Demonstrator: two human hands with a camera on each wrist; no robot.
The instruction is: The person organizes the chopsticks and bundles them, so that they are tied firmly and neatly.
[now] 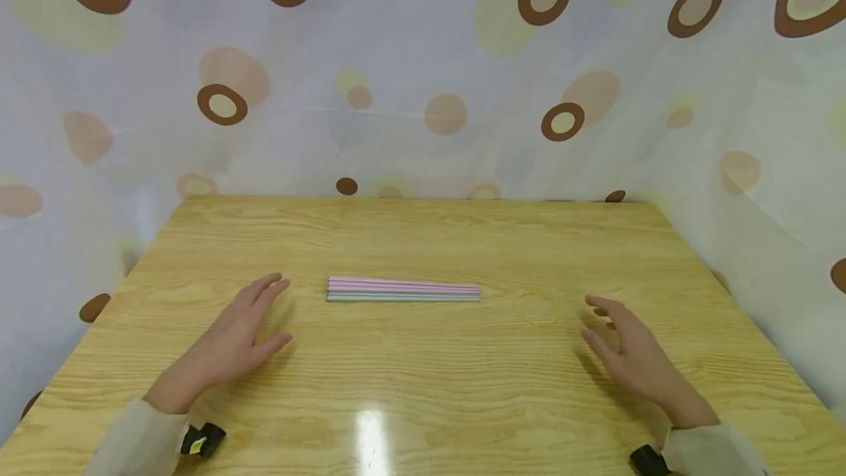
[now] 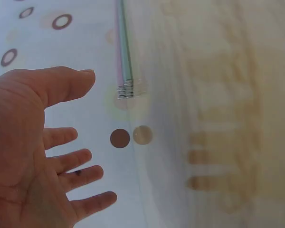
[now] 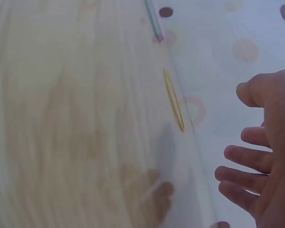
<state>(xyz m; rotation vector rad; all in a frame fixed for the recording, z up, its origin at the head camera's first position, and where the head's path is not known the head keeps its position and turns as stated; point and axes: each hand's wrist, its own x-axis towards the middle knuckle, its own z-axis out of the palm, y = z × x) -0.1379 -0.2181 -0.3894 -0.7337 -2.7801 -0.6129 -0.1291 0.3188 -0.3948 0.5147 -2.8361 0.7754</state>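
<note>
A row of several slim, straight pink and pale green sticks (image 1: pixel 404 289) lies side by side on the table, left of a yellow rubber band (image 1: pixel 537 309) spread in a loop. My left hand (image 1: pixel 231 336) is held left of the sticks, thumb apart from the fingers and nothing in it. In the left wrist view the near ends of the sticks (image 2: pixel 124 52) show beyond the thumb. My right hand (image 1: pixel 634 355) hovers to the right of the rubber band, fingers slightly bent and holding nothing. The right wrist view shows the band (image 3: pixel 174 100) edge-on, away from the fingertips.
The wooden table (image 1: pixel 423 366) ends at a white cloth (image 1: pixel 410 42) with brown, tan and yellow circles, which hangs behind and at both sides. A bright reflection lies on the tabletop near the front. Dark wrist cameras sit by both sleeves.
</note>
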